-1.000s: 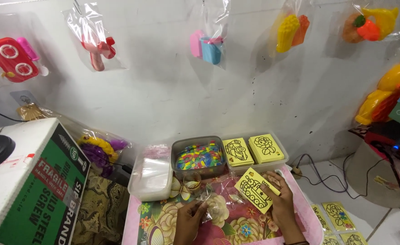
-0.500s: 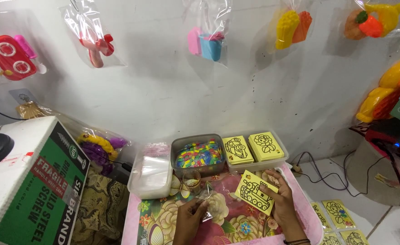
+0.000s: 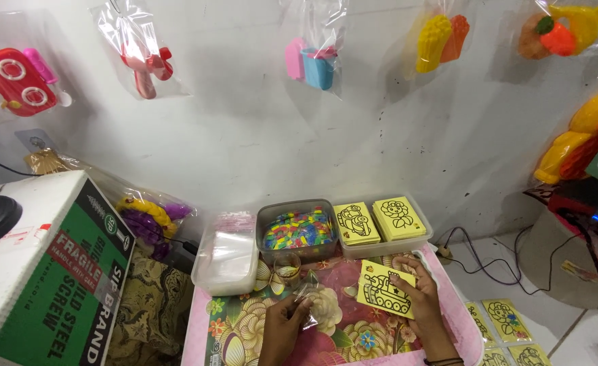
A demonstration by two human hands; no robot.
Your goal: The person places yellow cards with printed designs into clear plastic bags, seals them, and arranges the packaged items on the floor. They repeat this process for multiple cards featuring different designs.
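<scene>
My right hand (image 3: 417, 298) holds a yellow card with a black tank outline (image 3: 382, 290) just above the flowered pink tabletop (image 3: 353, 335). My left hand (image 3: 284, 325) pinches a small clear plastic bag (image 3: 307, 293) to the left of the card. Behind both hands, a clear tub of small colourful pieces (image 3: 297, 229) stands beside a clear tray (image 3: 387, 245) with two stacks of yellow outline cards (image 3: 377, 220).
A clear tub of plastic bags (image 3: 228, 252) sits at the table's back left. A white and green cardboard box (image 3: 45, 264) stands to the left. Bagged plastic toys (image 3: 316, 57) hang on the white wall. More yellow cards (image 3: 505, 318) lie on the floor at right.
My right hand has lowered the yellow card toward the tabletop and drawn it nearer the left hand. The left hand stays on the small clear bag.
</scene>
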